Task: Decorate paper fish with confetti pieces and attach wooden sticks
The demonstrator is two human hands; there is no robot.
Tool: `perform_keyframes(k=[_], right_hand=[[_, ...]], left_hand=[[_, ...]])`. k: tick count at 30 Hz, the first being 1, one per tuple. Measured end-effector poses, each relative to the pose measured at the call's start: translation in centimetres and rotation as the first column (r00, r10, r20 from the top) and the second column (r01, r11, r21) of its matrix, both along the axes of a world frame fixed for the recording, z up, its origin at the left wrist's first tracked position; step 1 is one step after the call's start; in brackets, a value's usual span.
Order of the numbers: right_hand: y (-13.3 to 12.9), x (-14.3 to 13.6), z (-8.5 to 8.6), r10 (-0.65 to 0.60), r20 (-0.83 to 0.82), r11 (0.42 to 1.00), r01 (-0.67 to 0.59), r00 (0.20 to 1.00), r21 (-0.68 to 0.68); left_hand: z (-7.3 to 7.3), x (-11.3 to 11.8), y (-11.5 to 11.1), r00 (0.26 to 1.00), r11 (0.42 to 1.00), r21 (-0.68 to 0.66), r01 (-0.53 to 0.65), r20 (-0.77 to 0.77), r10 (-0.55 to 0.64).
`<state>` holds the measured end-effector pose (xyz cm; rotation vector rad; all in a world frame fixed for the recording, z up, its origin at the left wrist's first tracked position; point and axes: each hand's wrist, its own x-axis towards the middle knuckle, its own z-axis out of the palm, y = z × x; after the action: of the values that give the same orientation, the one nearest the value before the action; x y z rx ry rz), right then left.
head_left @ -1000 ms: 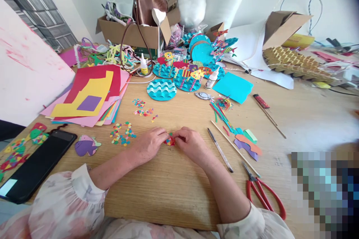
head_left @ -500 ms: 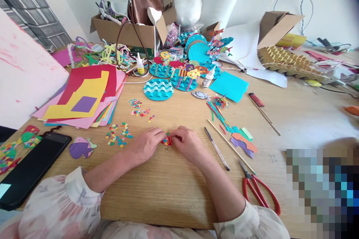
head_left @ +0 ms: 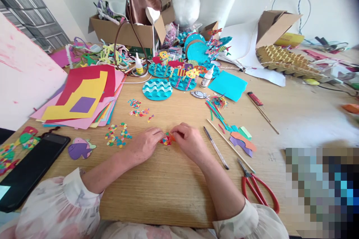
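Observation:
Between my hands, low over the wooden table, is a small paper fish [head_left: 166, 140], red with multicoloured pieces on it and an orange part at its right end. My left hand [head_left: 146, 142] has its fingers together on the fish's left edge. From the other side, my right hand [head_left: 189, 142] pinches the orange end between thumb and fingers. Left of my left hand lie coloured paper dots [head_left: 119, 134]. Tiny paper triangles [head_left: 141, 112] are scattered beyond it. A pen [head_left: 215, 147] and a thin wooden stick [head_left: 231, 146] lie right of my right hand.
Red-handled scissors [head_left: 259, 188] lie near my right forearm. A phone [head_left: 33, 171] and a purple paper fish [head_left: 80, 148] are at left, below stacked coloured paper [head_left: 60, 114]. Glue bottles [head_left: 206, 77], blue wave discs [head_left: 157, 90] and a cardboard box [head_left: 114, 33] stand farther back.
My right fingers have shifted a little, and the orange end of the paper fish now shows beside them. My left hand stays almost in place. The view has moved slightly.

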<state>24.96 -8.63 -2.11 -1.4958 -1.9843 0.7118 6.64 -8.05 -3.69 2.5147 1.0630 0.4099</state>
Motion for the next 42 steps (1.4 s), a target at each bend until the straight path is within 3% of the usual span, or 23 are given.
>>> perform_keyframes(k=[4, 8, 16, 20, 27, 35, 42], right_hand=[[0.2, 1.2, 0.6, -0.178, -0.185, 0.979, 0.192, 0.967, 0.065], [0.2, 1.6, 0.7, -0.226, -0.249, 0.971, 0.237, 0.942, 0.016], [0.1, 0.8, -0.4, -0.093, -0.091, 0.993, 0.099, 0.992, 0.064], [0.0, 0.6, -0.6, -0.066, -0.034, 0.997, 0.068, 0.997, 0.038], [-0.1, 0.2, -0.7, -0.013, -0.056, 0.999, 0.016, 0.998, 0.052], [0.1, 0.3, -0.7, -0.008, -0.034, 1.0, 0.009, 0.999, 0.03], [0.0, 0.3, -0.9, 0.002, -0.044, 1.0, -0.001, 0.999, 0.026]], left_hand=[[1.6, -0.8, 0.4, 0.991, 0.997, -0.044, -0.067, 0.116, 0.072], [3.1, -1.8, 0.8, 0.977, 0.985, -0.039, -0.167, 0.126, 0.171], [3.1, -2.3, 0.8, 0.975, 0.979, -0.051, -0.2, 0.094, 0.204], [3.1, -3.7, 0.8, 0.973, 0.975, -0.041, -0.22, 0.061, 0.222], [4.6, -8.0, 3.7, 0.897, 0.897, 0.046, -0.439, -0.032, 0.441], [4.7, -9.0, 8.6, 0.865, 0.922, 0.104, -0.374, -0.319, 0.387], [3.2, -7.2, 9.4, 0.895, 0.973, 0.075, -0.218, -0.383, 0.23]])
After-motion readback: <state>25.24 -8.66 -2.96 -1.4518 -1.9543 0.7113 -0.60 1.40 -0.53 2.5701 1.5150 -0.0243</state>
